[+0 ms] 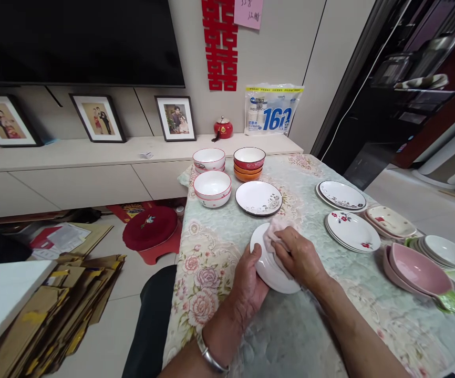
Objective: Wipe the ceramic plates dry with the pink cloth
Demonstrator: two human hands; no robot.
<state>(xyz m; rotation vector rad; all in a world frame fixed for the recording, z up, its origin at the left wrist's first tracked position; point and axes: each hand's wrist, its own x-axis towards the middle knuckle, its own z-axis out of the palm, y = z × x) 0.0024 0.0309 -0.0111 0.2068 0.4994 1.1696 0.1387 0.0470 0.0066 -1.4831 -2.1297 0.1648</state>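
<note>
A white plate (pixel 269 268) is tilted above the table, gripped at its left rim by my left hand (pixel 247 281), thumb on the upper face. My right hand (pixel 296 257) is closed around a pale pink cloth (pixel 278 229) and presses it on the plate's face. Just beyond lies a white plate with a dark rim and grey flowers (pixel 257 197). Behind it are stacked white bowls with red rims (pixel 212 185) and a stack of red and orange bowls (pixel 249 163).
Right of my hands sit flower-patterned plates (pixel 351 231), dark-rimmed plates (pixel 341 194), pink bowls (pixel 420 268) and white bowls (pixel 450 251). The floral tablecloth (pixel 204 283) covers the table. Left are a red stool (pixel 151 226), a dark chair (pixel 154 320) and flattened cardboard (pixel 62 304).
</note>
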